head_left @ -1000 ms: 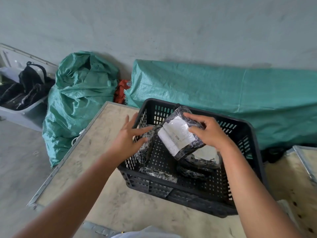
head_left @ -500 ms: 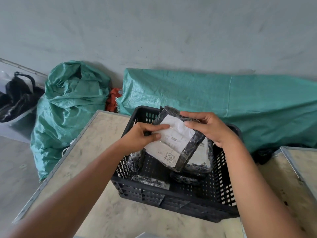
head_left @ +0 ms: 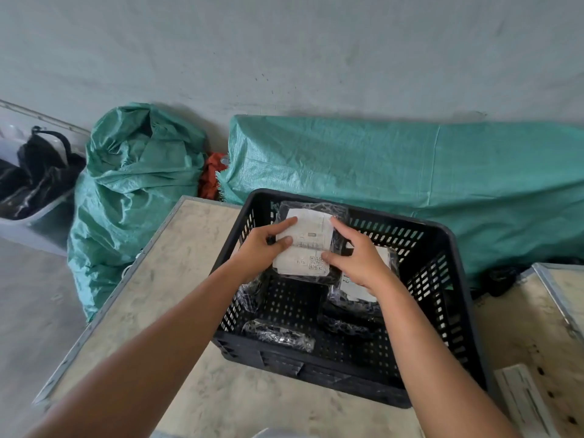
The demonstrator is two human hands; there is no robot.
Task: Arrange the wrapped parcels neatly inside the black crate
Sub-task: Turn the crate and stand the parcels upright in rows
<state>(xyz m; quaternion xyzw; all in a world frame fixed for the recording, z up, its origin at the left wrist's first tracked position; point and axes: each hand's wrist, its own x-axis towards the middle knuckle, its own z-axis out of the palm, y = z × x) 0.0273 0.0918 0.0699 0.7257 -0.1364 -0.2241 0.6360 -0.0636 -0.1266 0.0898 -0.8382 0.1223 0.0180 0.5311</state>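
Black plastic wrap covers the parcel held above the crate, toward its 11 o'clock corner; its white label faces up, the print too small to read; the left hand pinches its 9 o'clock edge, the right hand grips the 3 o'clock edge, hiding part of a second labelled parcel beneath; another bundle lies at 6 o'clock; the crate sits on a pale board; green sacks stand at 10 o'clock.
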